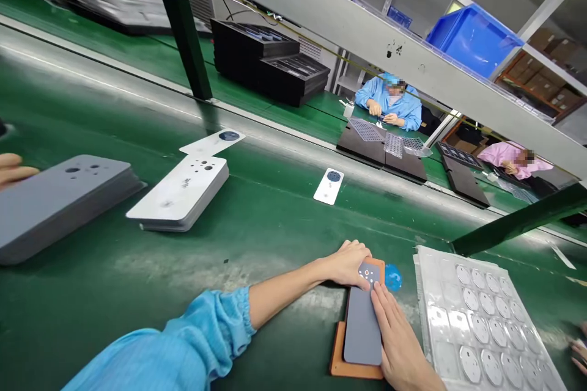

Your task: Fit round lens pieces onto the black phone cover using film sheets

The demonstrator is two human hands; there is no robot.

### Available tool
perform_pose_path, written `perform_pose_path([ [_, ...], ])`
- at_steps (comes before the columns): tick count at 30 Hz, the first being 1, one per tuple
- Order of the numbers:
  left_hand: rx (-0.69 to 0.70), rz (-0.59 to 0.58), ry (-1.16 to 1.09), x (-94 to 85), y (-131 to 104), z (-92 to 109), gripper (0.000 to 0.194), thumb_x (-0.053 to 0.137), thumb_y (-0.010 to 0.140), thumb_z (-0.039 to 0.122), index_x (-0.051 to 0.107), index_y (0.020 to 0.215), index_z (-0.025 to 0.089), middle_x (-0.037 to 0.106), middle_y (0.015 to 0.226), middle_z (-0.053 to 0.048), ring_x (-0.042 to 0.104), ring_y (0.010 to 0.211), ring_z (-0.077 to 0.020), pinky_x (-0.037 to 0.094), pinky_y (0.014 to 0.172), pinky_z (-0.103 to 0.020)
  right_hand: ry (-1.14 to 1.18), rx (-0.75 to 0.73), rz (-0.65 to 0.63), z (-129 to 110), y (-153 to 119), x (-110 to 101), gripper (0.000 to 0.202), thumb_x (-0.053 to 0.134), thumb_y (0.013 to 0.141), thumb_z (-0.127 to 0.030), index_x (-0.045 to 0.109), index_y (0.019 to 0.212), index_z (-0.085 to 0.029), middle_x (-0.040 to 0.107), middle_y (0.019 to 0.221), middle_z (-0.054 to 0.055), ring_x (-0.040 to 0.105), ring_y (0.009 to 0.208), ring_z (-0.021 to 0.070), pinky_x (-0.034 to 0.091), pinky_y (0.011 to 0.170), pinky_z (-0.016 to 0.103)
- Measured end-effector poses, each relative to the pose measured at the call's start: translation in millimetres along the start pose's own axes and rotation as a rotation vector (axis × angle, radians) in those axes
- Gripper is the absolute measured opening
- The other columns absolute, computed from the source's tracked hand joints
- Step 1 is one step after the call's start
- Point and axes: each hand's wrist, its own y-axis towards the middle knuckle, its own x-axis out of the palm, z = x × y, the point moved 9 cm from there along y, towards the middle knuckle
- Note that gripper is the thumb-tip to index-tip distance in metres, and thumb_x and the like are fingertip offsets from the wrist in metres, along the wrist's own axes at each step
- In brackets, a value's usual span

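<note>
A grey phone back panel (362, 330) with small camera holes at its far end lies on an orange fixture (338, 351). My left hand (347, 264) is closed around the far left end of the panel and fixture, its thumb near the holes. Along the panel's right edge, my right hand (398, 333) rests flat with its fingers stretched out together, touching the panel. Just past the fixture's far right corner lies a round blue translucent film piece (393, 277).
A clear tray (435, 305) of round pieces sits to the right. Leftward are a white panel stack (183, 189) and a grey panel stack (59, 195), with another person's fingers (13, 171). One white panel (329, 186) lies ahead. Green posts (186, 43) support an overhead beam.
</note>
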Motion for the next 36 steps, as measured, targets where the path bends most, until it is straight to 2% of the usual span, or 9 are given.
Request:
perform_pose_path([
  [3,0.008,0.023,-0.053,-2.1,1.6,-2.3,0.063,0.079,0.066,0.053,0.064,0.115,0.015,0.064,0.111,-0.013,0.054,0.109,-0.0348,0.038,0.097,-0.047,0.003,0.006,-0.073,-0.5,0.3,-6.4,0.085,0.037,0.086,-0.011,-0.007,0.159,-0.015,0.012,0.165,0.012,0.016,0.152,0.0292,0.038,0.116,0.053],
  [7,0.029,0.099,-0.636,-16.6,7.1,-29.0,0.051,0.080,0.068,0.046,0.068,0.109,0.019,0.066,0.115,-0.010,0.056,0.112,-0.0307,0.039,0.102,-0.044,-0.003,-0.015,-0.083,2.1,-0.1,-7.5,0.081,0.039,0.088,-0.014,0.000,0.160,-0.012,0.016,0.165,0.014,0.016,0.152,0.0289,0.037,0.116,0.054],
  [12,-0.044,0.217,-1.026,-29.1,16.4,-80.2,0.051,0.075,0.076,0.055,0.064,0.104,0.014,0.068,0.101,-0.011,0.067,0.093,-0.0228,0.050,0.091,-0.040,0.139,-0.010,0.191,13.8,-3.0,-31.8,0.058,0.037,0.093,-0.011,0.042,0.150,-0.019,0.051,0.148,0.013,0.046,0.139,0.0253,0.047,0.110,0.048],
  [15,-0.049,0.241,-1.139,-31.3,18.3,-87.9,0.054,0.075,0.075,0.058,0.064,0.100,0.012,0.068,0.099,-0.013,0.069,0.088,-0.0212,0.053,0.089,-0.041,0.447,0.293,0.410,65.8,7.9,-61.9,0.031,0.047,0.097,-0.028,0.070,0.115,-0.018,0.073,0.112,0.014,0.070,0.105,0.0267,0.057,0.093,0.044],
  [20,-0.065,0.281,-1.147,-35.3,17.0,-85.1,0.056,0.071,0.077,0.064,0.064,0.094,0.011,0.070,0.096,-0.015,0.069,0.087,-0.0213,0.055,0.088,-0.042,1.105,0.718,0.758,170.2,69.8,-92.3,0.040,0.068,0.082,-0.053,0.064,0.094,-0.016,0.072,0.077,0.005,0.071,0.070,0.0191,0.061,0.069,0.032],
  [23,-0.098,0.362,-1.045,-45.2,12.6,-90.1,0.053,0.065,0.080,0.065,0.063,0.086,0.012,0.071,0.095,-0.014,0.069,0.088,-0.0220,0.056,0.085,-0.040,1.257,0.792,0.705,199.6,117.3,-81.5,0.039,0.074,0.077,-0.052,0.060,0.087,-0.017,0.070,0.072,0.004,0.069,0.065,0.0151,0.060,0.062,0.027],
  [26,-0.191,0.524,-0.841,-69.2,-1.4,-106.6,0.046,0.060,0.083,0.061,0.059,0.076,0.015,0.070,0.090,-0.011,0.067,0.090,-0.0242,0.053,0.086,-0.039,1.256,0.806,0.553,194.9,130.7,-54.7,0.040,0.082,0.069,-0.047,0.060,0.076,-0.015,0.069,0.065,0.005,0.064,0.055,0.0137,0.056,0.053,0.025],
  [31,-0.425,0.778,-0.369,-129.5,-18.7,-128.7,0.030,0.066,0.080,0.047,0.060,0.090,0.019,0.062,0.112,-0.012,0.052,0.117,-0.0341,0.038,0.105,-0.046,1.167,0.841,0.432,180.0,65.1,-36.7,0.048,0.078,0.067,-0.059,0.058,0.063,-0.015,0.053,0.043,-0.003,0.043,0.034,0.0080,0.032,0.034,0.019],
  [36,-0.609,0.688,-0.115,-150.0,36.8,-131.1,0.074,0.088,0.057,0.029,0.051,0.119,0.014,0.042,0.138,-0.025,0.034,0.133,-0.0472,0.032,0.105,-0.060,0.670,0.913,0.366,219.0,-26.4,-75.3,0.053,0.053,0.086,-0.064,0.060,0.061,-0.017,0.059,0.050,0.002,0.054,0.046,0.0133,0.040,0.048,0.024],
])
